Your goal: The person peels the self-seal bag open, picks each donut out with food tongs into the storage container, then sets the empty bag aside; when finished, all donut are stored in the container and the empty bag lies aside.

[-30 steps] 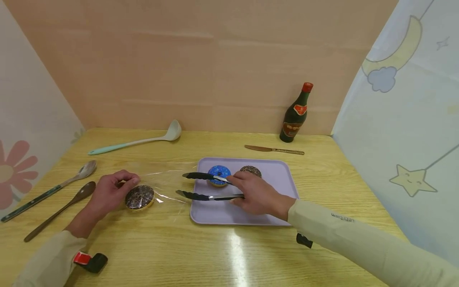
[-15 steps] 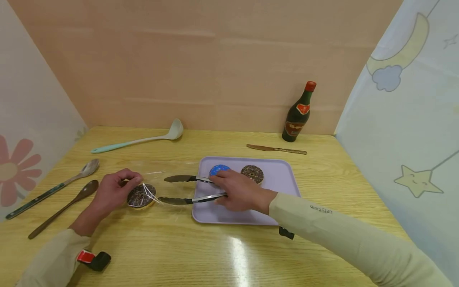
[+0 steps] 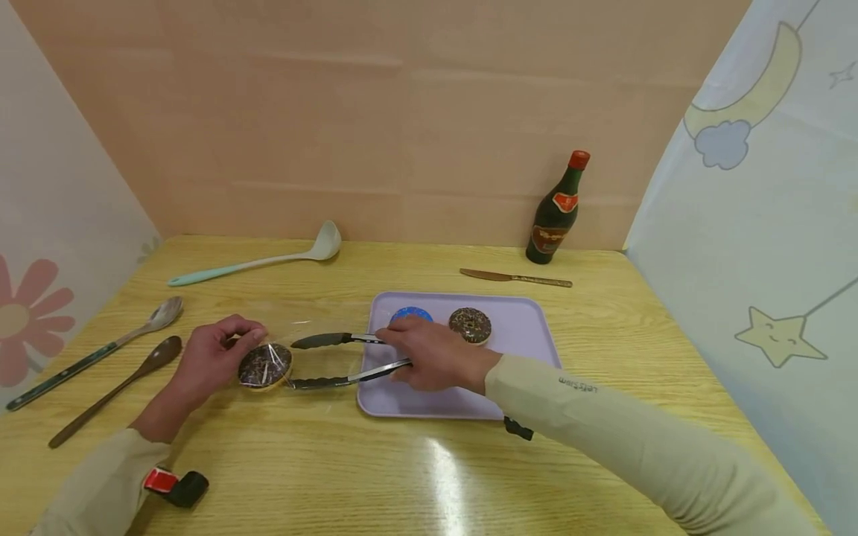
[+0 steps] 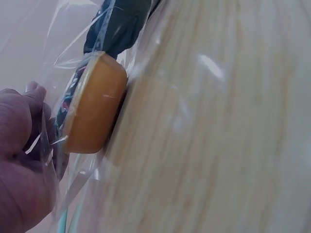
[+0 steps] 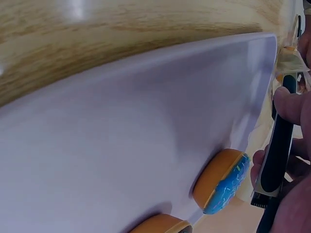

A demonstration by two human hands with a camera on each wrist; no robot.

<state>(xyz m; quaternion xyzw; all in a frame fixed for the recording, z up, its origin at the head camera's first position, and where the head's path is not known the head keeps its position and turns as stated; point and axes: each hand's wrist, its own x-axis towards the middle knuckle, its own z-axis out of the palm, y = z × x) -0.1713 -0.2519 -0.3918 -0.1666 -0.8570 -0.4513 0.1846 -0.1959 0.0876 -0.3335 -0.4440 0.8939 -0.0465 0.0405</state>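
Observation:
My left hand (image 3: 217, 361) pinches the edge of a clear plastic bag (image 3: 318, 316). A chocolate-frosted doughnut (image 3: 261, 363) with sprinkles lies beneath the film, right beside that hand; its orange-brown side (image 4: 97, 107) shows in the left wrist view. My right hand (image 3: 436, 353) grips a pair of tongs (image 3: 378, 372), its arms spread apart. Their dark tips are at the doughnut's right edge, seen through the film; whether they touch it I cannot tell. A blue-frosted doughnut (image 5: 226, 184) sits on the lilac tray (image 3: 523, 350), partly hidden by the right hand in the head view.
Another chocolate doughnut (image 3: 471, 325) sits on the tray. A ladle (image 3: 281, 258), a knife (image 3: 516, 278) and a dark green bottle (image 3: 555, 216) stand or lie at the back. Two long spoons, one metal-headed (image 3: 164, 313) and one brown wooden (image 3: 161, 353), lie at left.
My right hand has moved left with the tongs, bringing their tips from the tray's left edge to the doughnut in the bag. The left hand has stayed almost still.

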